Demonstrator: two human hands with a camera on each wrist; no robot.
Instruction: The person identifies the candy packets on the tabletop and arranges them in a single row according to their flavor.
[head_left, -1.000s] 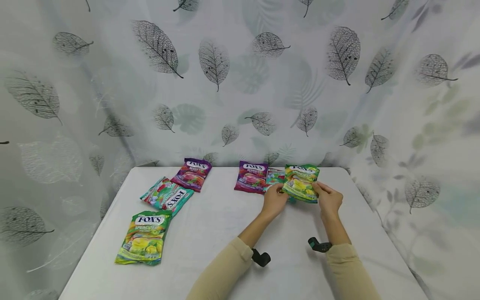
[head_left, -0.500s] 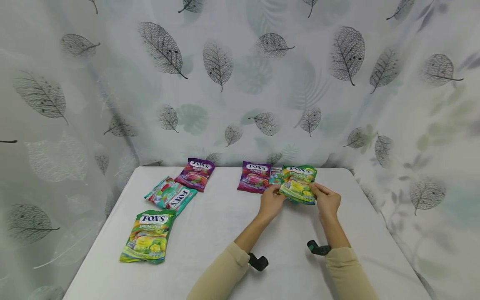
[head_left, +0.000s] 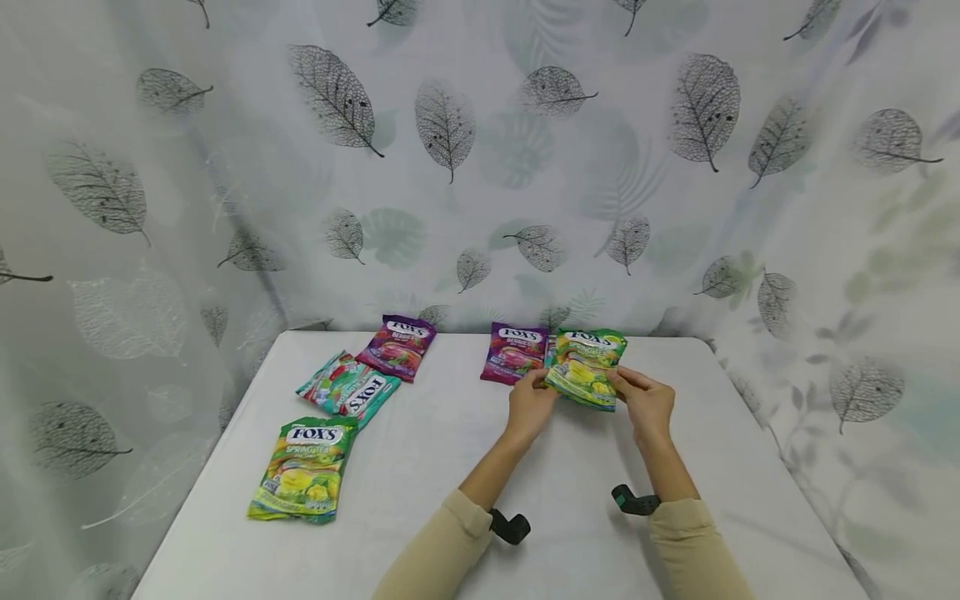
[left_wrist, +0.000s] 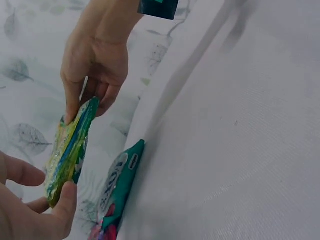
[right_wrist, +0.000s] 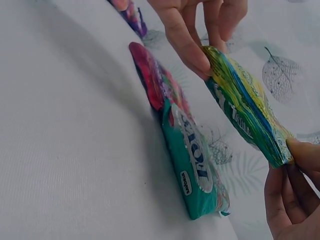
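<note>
Packet of green-and-yellow Spring Tea candy [head_left: 585, 368] hangs above the far part of the white table [head_left: 442, 483], right of the middle, gripped from both sides. The left hand [head_left: 531, 410] pinches it near its lower left corner between thumb and fingers, while the right hand [head_left: 648, 405] pinches its right edge in the same way. Holding opposite edges probably keeps the soft packet spread and level between the hands, and leaves its printed front uncovered, with the label upright toward the wearer. The wrist views show a gap between it and the teal packet [right_wrist: 187, 165] lying below, so it is borne by the hands alone. From the head view it hides most of that teal packet, simply because it is held in the line of sight. Close against the teal packet's left side lies a purple Berries packet [head_left: 514, 352], its label also facing the wearer. Toward the table's left side lies a second set of the same three colours: purple at the back [head_left: 397, 347], teal turned askew in the middle [head_left: 348, 387], green in front [head_left: 306, 468]. Their neighbouring edges meet or overlap, which looks like loose grouping rather than strict alignment.
</note>
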